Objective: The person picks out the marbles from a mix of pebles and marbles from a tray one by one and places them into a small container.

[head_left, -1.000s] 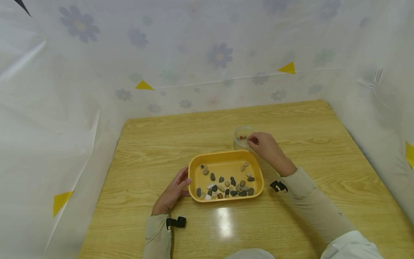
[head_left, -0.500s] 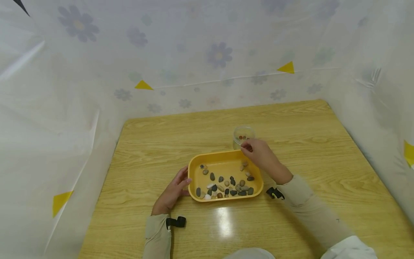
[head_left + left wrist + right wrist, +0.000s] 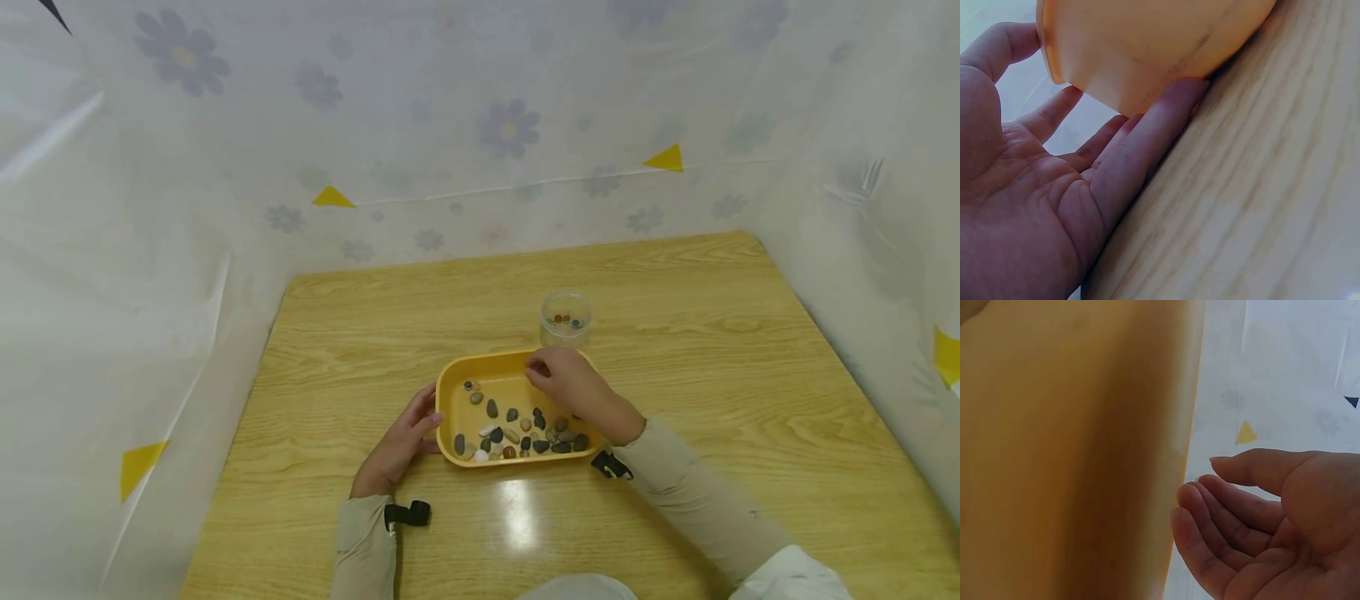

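My left hand [image 3: 405, 437] holds the left end of a yellow plastic tray [image 3: 513, 388], thumb at the rim and fingers against the outer wall, as the left wrist view also shows. Grey, white and tan pebbles [image 3: 541, 447] lie scattered in the tray, mostly along its near side. Among them are a shiny brown ball [image 3: 510, 452] and a small dark round bead [image 3: 468, 386]. My right hand [image 3: 567, 385] hovers over the tray's far right part with loosely bent fingers. In the right wrist view its thumb and fingers are apart with nothing between them.
Just behind the tray stands a clear round container [image 3: 565, 339] with several small coloured beads [image 3: 559, 319] inside. The wood-grain table [image 3: 390, 333] is enclosed by pale plastic sheeting [image 3: 420, 125] with flower prints and yellow triangles.
My right hand has moved from the clear container's rim, leftward and nearer, to above the tray. A blue bead now shows in the container. The left hand and tray stay put.
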